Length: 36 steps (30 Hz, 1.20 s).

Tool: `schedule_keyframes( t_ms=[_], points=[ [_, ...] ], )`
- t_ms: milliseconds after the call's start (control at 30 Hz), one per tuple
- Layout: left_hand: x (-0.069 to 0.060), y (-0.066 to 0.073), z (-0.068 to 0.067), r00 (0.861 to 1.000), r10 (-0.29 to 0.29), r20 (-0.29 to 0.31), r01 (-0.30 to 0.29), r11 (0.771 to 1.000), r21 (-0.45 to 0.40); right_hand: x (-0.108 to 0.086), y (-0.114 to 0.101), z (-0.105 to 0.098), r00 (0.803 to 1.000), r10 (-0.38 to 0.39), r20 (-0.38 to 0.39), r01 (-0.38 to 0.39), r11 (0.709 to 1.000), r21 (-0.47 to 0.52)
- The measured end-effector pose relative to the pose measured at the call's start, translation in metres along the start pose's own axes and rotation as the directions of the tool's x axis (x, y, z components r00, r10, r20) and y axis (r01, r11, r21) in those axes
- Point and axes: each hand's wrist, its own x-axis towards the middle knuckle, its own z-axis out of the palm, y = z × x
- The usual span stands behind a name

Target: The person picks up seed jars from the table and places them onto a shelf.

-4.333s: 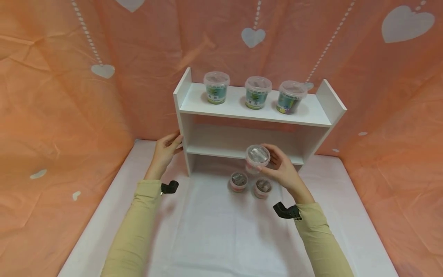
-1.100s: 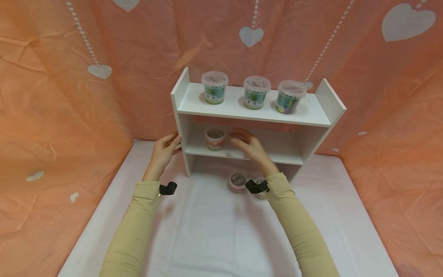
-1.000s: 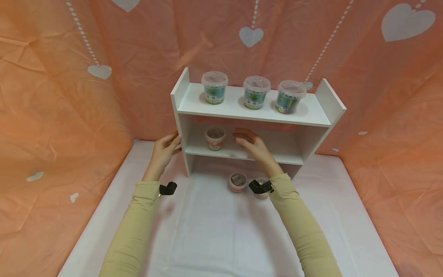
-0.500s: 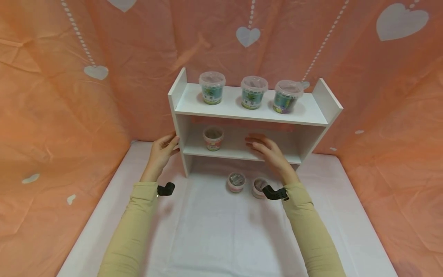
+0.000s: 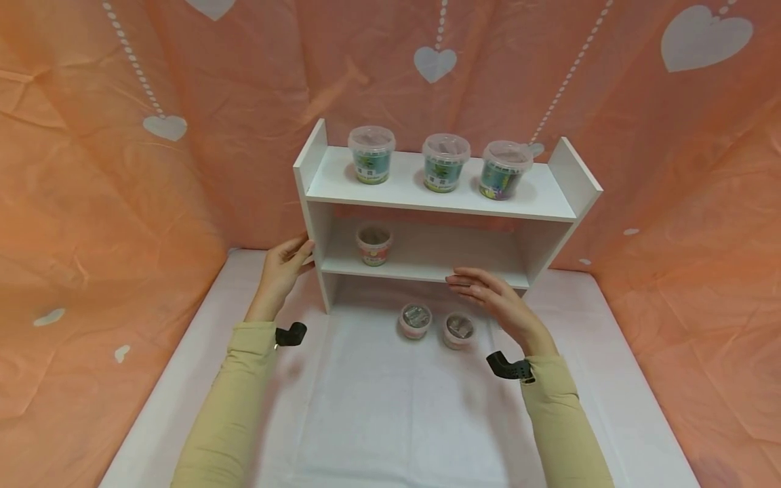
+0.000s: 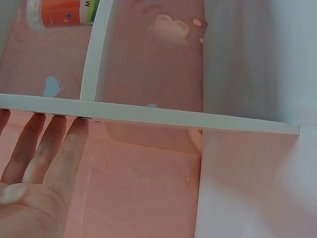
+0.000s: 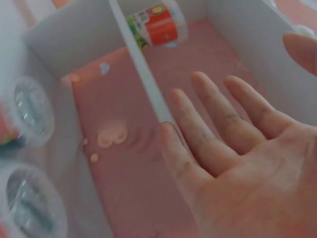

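My left hand (image 5: 279, 274) rests its fingertips against the outer left side of a white two-tier shelf unit (image 5: 427, 268); in the left wrist view its fingers (image 6: 62, 153) are straight against the panel. My right hand (image 5: 500, 303) hovers in front of the lower shelf's right half, with nothing in it and its fingers (image 7: 208, 131) extended. One red-labelled plastic tub (image 5: 375, 245) stands at the left of the lower shelf. On the table before the unit stand two more such tubs, the left tub (image 5: 415, 321) and the right tub (image 5: 458, 331), nearest my right hand.
Three green-labelled lidded tubs stand along the top shelf: a left one (image 5: 372, 154), a middle one (image 5: 445, 163) and a right one (image 5: 504, 169). A white cloth (image 5: 366, 420) covers the table. Orange fabric (image 5: 244, 81) with white hearts hangs behind and at both sides.
A red-labelled tub that my right hand held now stands on the lower shelf's left. My right hand has let go and drawn back rightward and toward me. The left hand stays against the unit.
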Motion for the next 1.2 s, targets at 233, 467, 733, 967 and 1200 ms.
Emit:
schedule_keyframes(
  t_ms=[233,467,733,967,1200],
  points=[
    [0.000,0.001,-0.002,1.000,-0.001,-0.001,0.001,1.000,0.016,-0.020,0.015,-0.001,0.999,0.040,-0.025,-0.039,0.999,0.022],
    [0.001,0.001,-0.002,1.000,-0.008,-0.006,0.008,1.000,0.007,-0.031,0.030,-0.008,0.998,0.033,-0.049,-0.033,0.999,0.019],
    [0.000,0.001,-0.001,1.000,-0.012,0.004,0.012,1.000,-0.008,-0.037,0.050,-0.014,0.988,0.083,-0.128,-0.076,0.995,0.061],
    [0.000,-0.001,-0.002,1.000,-0.019,0.005,0.019,1.000,-0.007,-0.038,0.074,-0.014,0.972,0.143,-0.188,-0.125,0.987,0.104],
    [0.000,-0.001,-0.002,1.000,-0.017,0.005,0.017,1.000,-0.007,-0.040,0.092,-0.012,0.955,0.209,-0.209,-0.183,0.974,0.136]
  ],
)
